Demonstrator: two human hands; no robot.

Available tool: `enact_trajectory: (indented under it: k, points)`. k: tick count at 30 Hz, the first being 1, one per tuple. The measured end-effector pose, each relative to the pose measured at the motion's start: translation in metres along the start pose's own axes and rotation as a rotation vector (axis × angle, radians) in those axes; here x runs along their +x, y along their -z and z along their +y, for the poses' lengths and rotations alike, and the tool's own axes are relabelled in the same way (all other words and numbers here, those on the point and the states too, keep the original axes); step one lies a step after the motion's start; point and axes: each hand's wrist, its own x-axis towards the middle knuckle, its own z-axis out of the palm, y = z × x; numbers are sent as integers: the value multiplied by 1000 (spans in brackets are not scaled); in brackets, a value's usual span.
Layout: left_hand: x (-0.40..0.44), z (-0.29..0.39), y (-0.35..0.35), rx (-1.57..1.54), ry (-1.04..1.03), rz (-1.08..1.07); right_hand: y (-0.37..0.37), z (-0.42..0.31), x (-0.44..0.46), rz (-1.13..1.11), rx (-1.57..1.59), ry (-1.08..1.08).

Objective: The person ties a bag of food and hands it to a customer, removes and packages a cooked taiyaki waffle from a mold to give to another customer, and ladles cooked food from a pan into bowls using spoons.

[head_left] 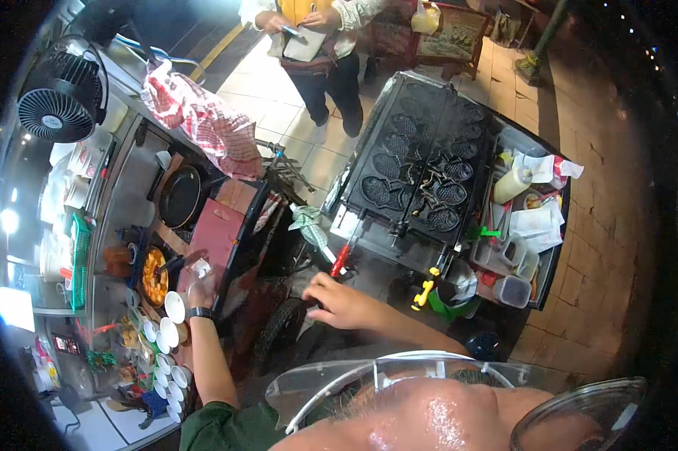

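My left hand [200,293], with a dark band at the wrist, reaches over the side counter beside a dark red board [215,234]. A crumpled white paper or cloth [201,267] is at its fingertips; the fingers are blurred, so I cannot tell whether they grip it. White bowls [175,307] and a pan of orange-red food [155,275] are close by. My right hand [339,302] hangs with loosely bent fingers apart, holding nothing. Just beyond it is the red handle [341,260] of a black fish-shaped waffle iron [421,161], which lies open.
A yellow handle [426,289] sticks out from the iron's near side. Right of it, a tray [496,259] holds tubs and a squeeze bottle [512,184]. A fan [61,98], a black pan [179,197] and a checked cloth [203,120] are at left. A person [309,45] stands opposite.
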Motion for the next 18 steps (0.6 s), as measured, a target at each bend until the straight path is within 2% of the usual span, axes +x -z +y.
enact_trajectory:
  k: [2, 3, 4, 6, 7, 8, 9, 10, 12, 13, 14, 16, 18]
  points:
    - [-45, -5, -52, 214, 34, -2, 27, 5, -31, 66, 52, 2]
    - [-65, -13, -71, 286, -15, 57, 44, 6, -45, 62, 49, 4]
    - [-87, -22, -93, 290, -13, 63, 57, 4, -59, 103, 54, -81]
    - [-124, -60, -136, 925, -262, 483, 82, -4, -84, 206, 69, -214]
    - [-140, -89, -146, 876, -443, 390, 88, 0, -94, 284, 83, -230]
    - [-155, -123, -158, 896, -685, 167, 91, 2, -102, 365, 101, -247]
    - [-170, -145, -168, 942, -763, -121, 98, 0, -107, 408, 117, -304]
    - [-210, -162, -213, 745, -463, -336, 100, 3, -112, 409, 115, -304]
    - [-256, -181, -251, 855, -172, -728, 102, 7, -121, 427, 90, -292]
    - [-270, -189, -262, 906, -43, -819, 102, 5, -122, 442, 67, -224]
    - [-280, -202, -271, 828, -30, -927, 103, 2, -123, 442, 67, -221]
    - [-290, -210, -280, 720, 213, -1012, 103, -5, -126, 445, -3, -214]
    - [-296, -216, -285, 736, 230, -1046, 103, -4, -131, 460, -7, -215]
